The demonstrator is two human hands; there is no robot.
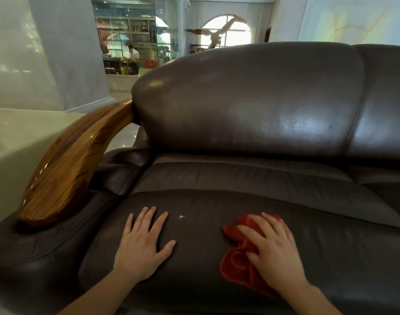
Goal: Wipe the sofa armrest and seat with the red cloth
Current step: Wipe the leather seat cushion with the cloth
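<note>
- Both forearms come in from the bottom edge, and both hands lie palm-down on the front of the seat (217, 223).
- The left hand (141, 242) is spread flat on the bare leather, fingers apart and pointing toward the backrest, thumb out to the right; it holds nothing.
- The right hand (271, 248) presses flat on the cloth (236, 262), fingers loosely spread and angled up and to the left; it pins the cloth to the seat rather than closing around it.
- The cloth is red and crumpled, lying on the seat to the right of the left hand and well apart from it. Its long axis runs near to far, leaning slightly left at the near end: one bunched end shows below the thumb, toward the front edge, and the other end pokes out past the fingertips toward the backrest. The middle is hidden under the palm.
- A small white speck (181, 216) sits on the leather between the hands, just beyond the left hand's fingertips.
- To the left, the padded leather arm wraps the seat's corner, and on it rises the armrest (74, 164), a glossy curved wooden piece sweeping up and right to meet the backrest.
- The backrest (251, 105) is dark, shiny and bulging, with a seam to a second cushion on the right.
- Beyond the sofa are a pale floor, glass panels with shelves, and an arched window.
</note>
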